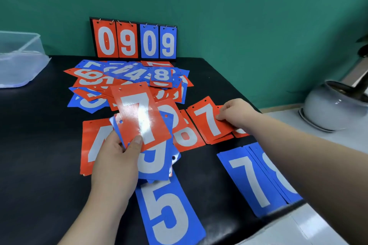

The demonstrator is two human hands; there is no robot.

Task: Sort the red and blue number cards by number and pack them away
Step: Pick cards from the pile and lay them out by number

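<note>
Left hand (115,157) and right hand (237,115) were shown over a black-covered table (39,125). A heap of unsorted red and blue plastic number cards (129,81) was spread at its back, sorted piles nearer. A fanned sheaf topped by a glossy red 7 card (141,117) was pinched in the left hand; the right was rested on the red 7 pile (211,123), grip unclear. The sheaf might be dropped, muddling piles beneath.

The tabletop (29,125) is black. The held red 7 card (139,113), the red 7 stack (209,123) near the right edge and the blue 5 card (169,211) at the near edge carry white numerals. The flip scoreboard (133,40) shows two red and two blue faces on black backing. The wall (239,6) is teal green.
</note>
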